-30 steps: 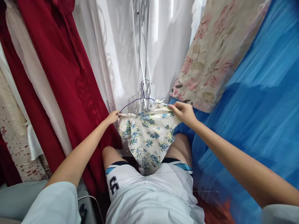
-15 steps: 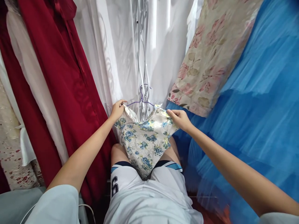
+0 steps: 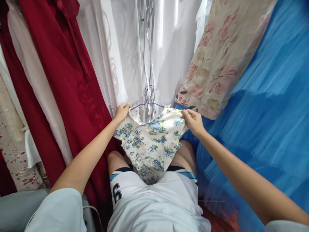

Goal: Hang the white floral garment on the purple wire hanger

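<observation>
Person seated, both bare hands on a floral top [image 3: 149,141], whitish with blue flowers and bits of yellow-green, held spread in front of the lap. Left hand [image 3: 122,111] at the top's left shoulder, fingers [image 3: 126,105] closed on the fabric edge; can't tell from here if they also touch the hanger. Right hand [image 3: 194,121] at the opposite shoulder, thumb and fingers pinched shut on the cloth. Purple hanger [image 3: 147,102] sits at the neckline, hook up, arms running out toward both shoulders; its ends are covered by cloth. Top's neckline dips between the hands, body hangs down between the thighs, lower end bunched and darker just beside the white shorts [image 3: 154,196], which have blue trim and a dark number on one leg. Behind the hanger, narrow white straps [image 3: 151,64] hang in front of white drapery [image 3: 173,48]. Left side: long red garment [image 3: 70,80], then a pale sheer one, then a beige piece with small red motifs [image 3: 21,167]. Right side: beige cloth with pink flowers [image 3: 214,71] hanging near the right hand, plus layered blue tulle [image 3: 265,112], partly blurred. Pale cable [image 3: 93,211] near the left sleeve.
</observation>
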The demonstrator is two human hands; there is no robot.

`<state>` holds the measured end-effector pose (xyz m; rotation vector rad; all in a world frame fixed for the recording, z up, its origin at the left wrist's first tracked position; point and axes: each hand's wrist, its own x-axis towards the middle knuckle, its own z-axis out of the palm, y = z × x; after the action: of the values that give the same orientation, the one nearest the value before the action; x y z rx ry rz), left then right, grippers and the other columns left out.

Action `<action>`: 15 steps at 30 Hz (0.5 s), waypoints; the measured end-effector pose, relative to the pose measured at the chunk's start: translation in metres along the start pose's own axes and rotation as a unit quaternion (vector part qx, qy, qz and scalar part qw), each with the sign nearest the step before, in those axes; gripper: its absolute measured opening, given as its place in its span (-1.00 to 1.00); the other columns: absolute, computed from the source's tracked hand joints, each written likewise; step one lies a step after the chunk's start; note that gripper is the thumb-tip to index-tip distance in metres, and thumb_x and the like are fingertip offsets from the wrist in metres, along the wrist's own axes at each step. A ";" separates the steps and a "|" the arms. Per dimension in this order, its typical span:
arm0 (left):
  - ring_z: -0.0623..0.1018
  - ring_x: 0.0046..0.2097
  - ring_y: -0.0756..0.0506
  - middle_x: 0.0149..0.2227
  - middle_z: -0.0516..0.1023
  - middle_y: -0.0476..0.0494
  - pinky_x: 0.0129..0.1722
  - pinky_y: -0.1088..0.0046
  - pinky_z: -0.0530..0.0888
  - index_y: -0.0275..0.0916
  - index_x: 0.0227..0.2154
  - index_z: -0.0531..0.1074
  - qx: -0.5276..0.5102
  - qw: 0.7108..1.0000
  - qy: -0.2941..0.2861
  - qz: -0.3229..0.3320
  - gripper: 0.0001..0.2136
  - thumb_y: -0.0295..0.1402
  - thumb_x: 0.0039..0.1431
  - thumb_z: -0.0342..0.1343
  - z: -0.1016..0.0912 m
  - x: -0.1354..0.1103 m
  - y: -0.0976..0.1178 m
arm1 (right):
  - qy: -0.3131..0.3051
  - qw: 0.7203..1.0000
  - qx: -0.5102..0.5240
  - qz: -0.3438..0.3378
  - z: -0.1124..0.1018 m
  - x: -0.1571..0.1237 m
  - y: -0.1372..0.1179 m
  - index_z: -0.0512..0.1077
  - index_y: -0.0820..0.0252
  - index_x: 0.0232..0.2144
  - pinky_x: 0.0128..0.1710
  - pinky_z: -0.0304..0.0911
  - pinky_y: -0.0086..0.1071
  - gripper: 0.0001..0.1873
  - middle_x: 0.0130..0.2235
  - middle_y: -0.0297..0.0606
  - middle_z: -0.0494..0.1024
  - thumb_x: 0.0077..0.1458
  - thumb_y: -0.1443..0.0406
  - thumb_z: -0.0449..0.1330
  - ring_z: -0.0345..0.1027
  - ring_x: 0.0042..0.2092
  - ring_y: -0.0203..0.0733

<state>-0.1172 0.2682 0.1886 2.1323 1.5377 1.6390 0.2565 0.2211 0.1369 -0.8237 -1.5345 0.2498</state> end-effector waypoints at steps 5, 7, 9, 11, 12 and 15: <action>0.46 -0.31 -0.05 -0.38 0.52 -0.05 -0.28 0.50 0.30 -0.25 -0.30 0.50 0.039 0.994 -0.004 0.103 -0.59 -0.03 0.31 -0.09 0.002 -0.026 0.013 | 0.036 0.999 0.011 -0.008 -0.006 0.007 -0.002 0.36 0.12 -0.52 -0.49 0.02 -0.37 -0.57 -0.53 -0.34 0.25 0.17 -0.06 0.12 0.08 -0.47 -0.24; 0.44 -0.36 -0.05 -0.43 0.49 -0.04 -0.32 0.50 0.27 -0.23 -0.34 0.49 0.075 0.989 -0.003 0.129 -0.61 -0.04 0.31 -0.08 0.001 -0.030 0.016 | 0.031 0.999 0.010 -0.012 -0.007 0.012 -0.006 0.35 0.12 -0.53 -0.49 0.02 -0.37 -0.56 -0.53 -0.34 0.25 0.17 -0.06 0.12 0.08 -0.47 -0.24; 0.40 -0.42 -0.04 -0.51 0.43 -0.03 -0.38 0.48 0.23 -0.23 -0.42 0.47 0.110 0.984 -0.003 0.141 -0.59 -0.04 0.32 -0.09 -0.001 -0.030 0.016 | 0.024 1.000 0.016 -0.013 -0.005 0.019 -0.011 0.35 0.12 -0.52 -0.48 0.04 -0.36 -0.55 -0.52 -0.34 0.26 0.17 -0.08 0.11 0.08 -0.48 -0.23; 0.36 -0.46 -0.04 -0.57 0.37 -0.02 -0.43 0.46 0.17 -0.23 -0.50 0.42 0.137 0.982 0.000 0.133 -0.57 -0.04 0.32 -0.10 -0.004 -0.026 0.015 | 0.013 1.000 0.024 -0.010 -0.002 0.028 -0.016 0.37 0.11 -0.49 -0.48 0.06 -0.36 -0.55 -0.52 -0.33 0.29 0.16 -0.10 0.10 0.10 -0.47 -0.22; 0.35 -0.47 -0.05 -0.58 0.35 -0.02 -0.44 0.45 0.16 -0.23 -0.52 0.40 0.142 0.982 0.002 0.125 -0.56 -0.04 0.32 -0.11 -0.006 -0.023 0.014 | 0.009 1.000 0.028 -0.008 0.000 0.031 -0.018 0.38 0.11 -0.48 -0.48 0.07 -0.36 -0.55 -0.51 -0.32 0.30 0.15 -0.11 0.10 0.11 -0.47 -0.21; 0.32 -0.48 -0.04 -0.61 0.28 -0.01 -0.46 0.44 0.12 -0.23 -0.60 0.30 0.120 0.988 0.021 0.099 -0.52 -0.04 0.34 -0.15 -0.009 -0.018 0.011 | 0.001 0.999 0.038 -0.010 0.006 0.036 -0.020 0.39 0.11 -0.47 -0.47 0.11 -0.36 -0.56 -0.48 -0.31 0.34 0.15 -0.10 0.11 0.15 -0.45 -0.20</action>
<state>-0.1156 0.2456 0.1862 2.4593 1.6606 1.6385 0.2469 0.2310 0.1766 -0.7475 -1.5221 0.2913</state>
